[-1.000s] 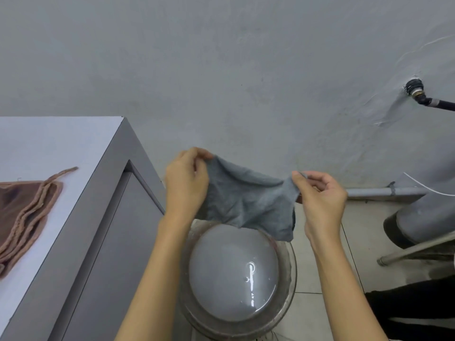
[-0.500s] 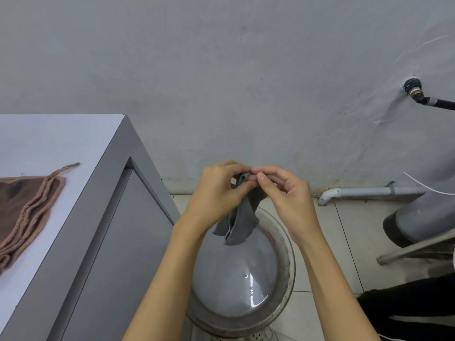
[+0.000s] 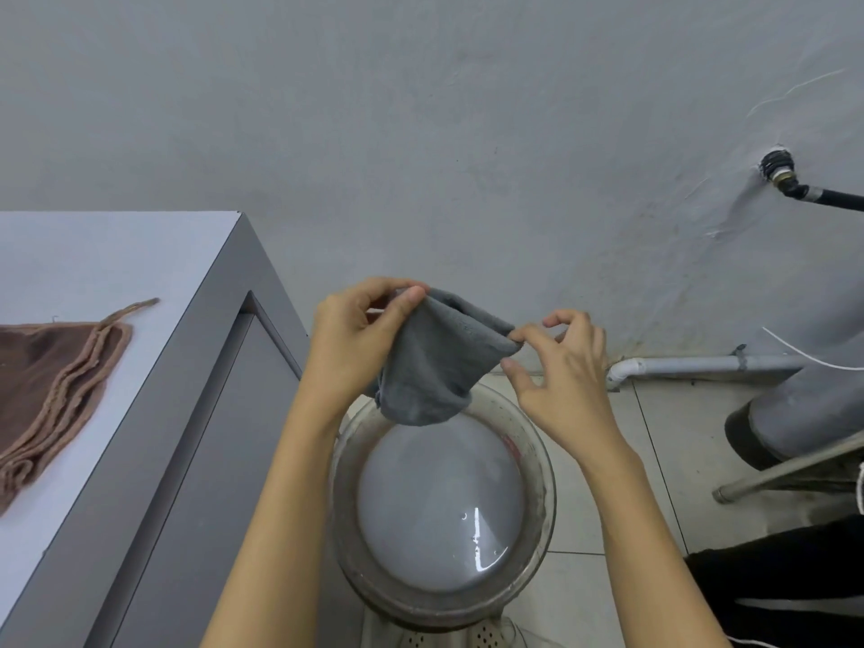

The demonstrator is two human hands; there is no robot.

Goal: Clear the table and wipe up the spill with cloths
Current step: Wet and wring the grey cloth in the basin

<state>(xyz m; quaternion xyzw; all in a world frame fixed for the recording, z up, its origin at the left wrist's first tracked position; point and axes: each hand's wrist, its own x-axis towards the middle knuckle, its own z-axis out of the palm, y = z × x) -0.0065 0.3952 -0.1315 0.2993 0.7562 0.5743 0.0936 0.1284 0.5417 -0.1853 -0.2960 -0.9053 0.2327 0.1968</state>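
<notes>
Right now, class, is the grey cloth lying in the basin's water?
No: both hands hold the grey cloth up, above the basin.

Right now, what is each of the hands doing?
Left hand: closed, gripping the grey cloth.
Right hand: pinching the cloth's other corner.

- Evenly lit, soft and cool; no hard shadows anywhere on the wall [image 3: 421, 109].
- Bright white glare streak and small specks on the water in the basin [image 3: 537, 530], reflecting an overhead source.
- Slightly washed out on the table [image 3: 70, 254] top, near white.
- Dim at the lower right corner, detail lost in black.
- Wide-angle bending at the edges: table edge and pipe [image 3: 701, 364] lines splayed outward.
- Mostly sharp; slight softness on both forearms at the bottom.
</notes>
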